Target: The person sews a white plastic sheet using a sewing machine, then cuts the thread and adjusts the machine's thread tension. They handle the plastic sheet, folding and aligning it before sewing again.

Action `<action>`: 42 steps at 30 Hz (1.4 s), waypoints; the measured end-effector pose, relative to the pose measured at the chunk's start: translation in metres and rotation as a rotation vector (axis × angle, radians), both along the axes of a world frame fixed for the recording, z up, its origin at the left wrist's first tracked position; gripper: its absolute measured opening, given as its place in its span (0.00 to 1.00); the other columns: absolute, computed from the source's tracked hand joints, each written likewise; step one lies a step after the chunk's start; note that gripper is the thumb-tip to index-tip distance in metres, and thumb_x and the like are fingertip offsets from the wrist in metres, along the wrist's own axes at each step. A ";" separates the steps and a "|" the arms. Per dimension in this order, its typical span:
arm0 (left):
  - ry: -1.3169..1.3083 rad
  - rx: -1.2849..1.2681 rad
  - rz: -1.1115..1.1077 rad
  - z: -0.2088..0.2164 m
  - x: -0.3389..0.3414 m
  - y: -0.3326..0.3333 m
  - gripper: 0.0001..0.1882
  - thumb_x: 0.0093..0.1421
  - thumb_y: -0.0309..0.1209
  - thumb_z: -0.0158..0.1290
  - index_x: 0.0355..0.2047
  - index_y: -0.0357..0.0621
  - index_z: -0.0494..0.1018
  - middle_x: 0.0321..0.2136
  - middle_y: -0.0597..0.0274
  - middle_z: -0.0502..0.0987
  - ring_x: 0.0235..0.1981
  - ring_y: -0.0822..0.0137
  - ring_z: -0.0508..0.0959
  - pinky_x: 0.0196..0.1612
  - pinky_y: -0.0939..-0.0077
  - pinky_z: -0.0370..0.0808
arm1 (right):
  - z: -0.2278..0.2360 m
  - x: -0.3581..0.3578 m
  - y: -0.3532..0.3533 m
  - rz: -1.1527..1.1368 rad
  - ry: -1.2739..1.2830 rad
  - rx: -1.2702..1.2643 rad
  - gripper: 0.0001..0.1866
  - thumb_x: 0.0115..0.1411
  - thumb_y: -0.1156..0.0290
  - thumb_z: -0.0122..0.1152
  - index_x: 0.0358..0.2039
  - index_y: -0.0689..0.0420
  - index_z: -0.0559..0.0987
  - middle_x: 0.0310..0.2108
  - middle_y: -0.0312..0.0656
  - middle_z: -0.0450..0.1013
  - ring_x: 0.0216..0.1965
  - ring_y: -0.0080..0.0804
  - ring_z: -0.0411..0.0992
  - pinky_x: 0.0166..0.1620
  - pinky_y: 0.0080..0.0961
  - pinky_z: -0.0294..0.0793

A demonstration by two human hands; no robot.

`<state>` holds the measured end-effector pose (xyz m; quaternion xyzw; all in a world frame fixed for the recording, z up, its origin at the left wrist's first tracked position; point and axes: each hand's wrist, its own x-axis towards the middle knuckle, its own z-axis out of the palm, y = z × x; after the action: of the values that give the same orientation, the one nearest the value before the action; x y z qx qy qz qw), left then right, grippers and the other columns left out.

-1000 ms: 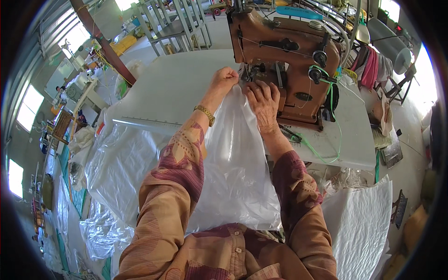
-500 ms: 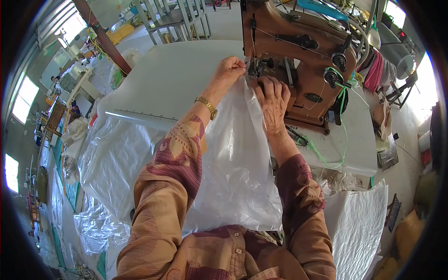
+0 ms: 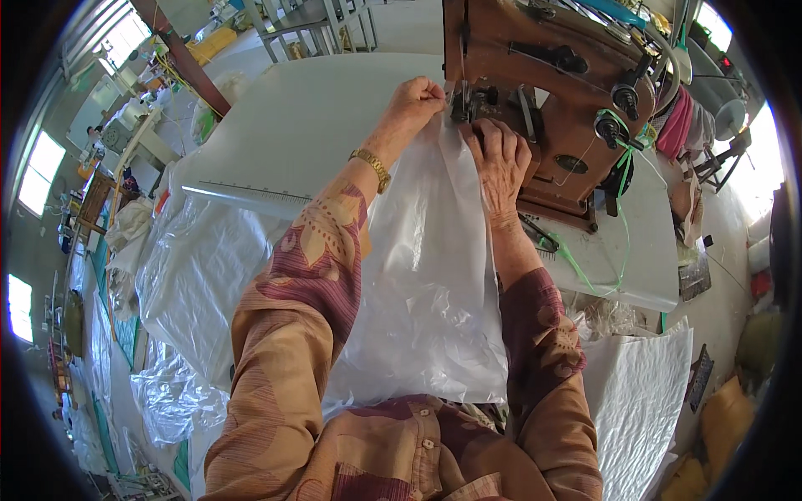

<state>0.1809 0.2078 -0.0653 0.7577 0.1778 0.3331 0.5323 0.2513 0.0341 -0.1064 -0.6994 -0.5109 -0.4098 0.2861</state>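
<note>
A brown sewing machine point(image 3: 555, 117) stands on a pale work table point(image 3: 334, 104). From its needle area a clear plastic sheet point(image 3: 426, 275), gathered narrow at the top, hangs down toward my lap. With fingers pinched, my left hand point(image 3: 418, 100) holds the sheet's top edge just left of the presser foot. My right hand point(image 3: 499, 163) is bent round the sheet's right edge close to the machine bed; its fingertips are partly hidden. A gold watch point(image 3: 371, 169) is on my left wrist.
A long ruler point(image 3: 242, 194) lies on the table at left, beside more clear plastic point(image 3: 200, 267) draped over the edge. Green cord point(image 3: 576, 263) trails down the machine's right side. White sheeting point(image 3: 635, 392) hangs at lower right. Metal chairs point(image 3: 313, 25) stand beyond the table.
The view has shifted slightly, so the machine sits a little further right. Both hands keep their hold on the plastic sheet beside the needle, almost unmoved.
</note>
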 end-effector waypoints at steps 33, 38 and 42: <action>1.243 0.052 0.600 -0.204 -0.514 -0.313 0.70 0.35 0.42 0.73 0.72 0.51 0.38 0.73 0.52 0.35 0.73 0.46 0.34 0.66 0.31 0.40 | -0.009 0.009 -0.015 0.243 -0.027 0.059 0.18 0.60 0.72 0.53 0.52 0.47 0.74 0.54 0.31 0.68 0.57 0.34 0.64 0.59 0.39 0.60; 0.970 0.134 0.861 -0.260 -0.495 -0.310 0.49 0.45 0.26 0.62 0.67 0.46 0.53 0.65 0.48 0.58 0.68 0.51 0.56 0.67 0.40 0.46 | -0.010 -0.037 -0.095 0.306 0.365 -0.059 0.10 0.63 0.73 0.54 0.43 0.58 0.77 0.40 0.42 0.73 0.43 0.34 0.71 0.47 0.31 0.67; 0.730 -0.132 0.984 -0.325 -0.507 -0.284 0.20 0.50 0.19 0.48 0.46 0.32 0.74 0.40 0.42 0.78 0.44 0.45 0.78 0.57 0.57 0.69 | -0.035 -0.071 -0.149 0.391 1.222 -0.059 0.13 0.63 0.65 0.58 0.40 0.62 0.78 0.25 0.36 0.71 0.27 0.25 0.66 0.33 0.24 0.68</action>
<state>-0.3261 -0.0760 -0.3900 0.6173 0.6977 0.2471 0.2665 0.1805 -0.1148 -0.1415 -0.7086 -0.3847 0.1368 0.5755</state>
